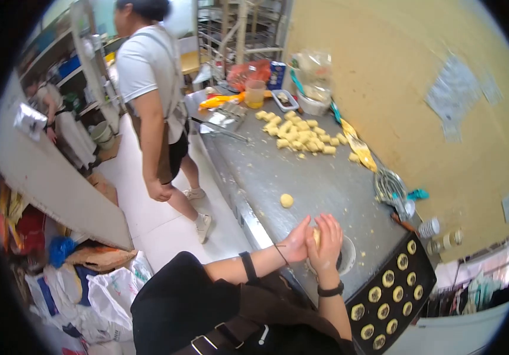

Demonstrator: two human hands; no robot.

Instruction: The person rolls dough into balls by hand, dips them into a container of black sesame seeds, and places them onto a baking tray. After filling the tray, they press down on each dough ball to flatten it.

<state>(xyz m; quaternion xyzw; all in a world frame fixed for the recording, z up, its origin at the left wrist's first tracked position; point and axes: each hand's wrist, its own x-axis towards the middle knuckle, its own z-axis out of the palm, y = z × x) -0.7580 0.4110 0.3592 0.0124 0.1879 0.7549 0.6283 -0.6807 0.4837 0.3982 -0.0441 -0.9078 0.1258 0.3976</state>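
Observation:
My left hand (296, 241) and my right hand (327, 239) are pressed together above the metal table, with a small piece of yellow dough (317, 236) showing between the palms. Just beyond my fingers, a round dough ball (287, 200) rests by itself on the table. Under and to the right of my right hand is a white bowl (347, 258), partly hidden by the hand; dark contents show inside it. A black baking tray (365, 297) at lower right carries rows of round yellow pieces with dark, seed-like tops.
Cut dough pieces (302, 136) lie heaped at the table's far end. A whisk (389, 186), a yellow piping bag (358, 147) and jars (429, 228) line the wall side. One person (151, 89) stands in the aisle left of the table; another (59, 118) is farther back.

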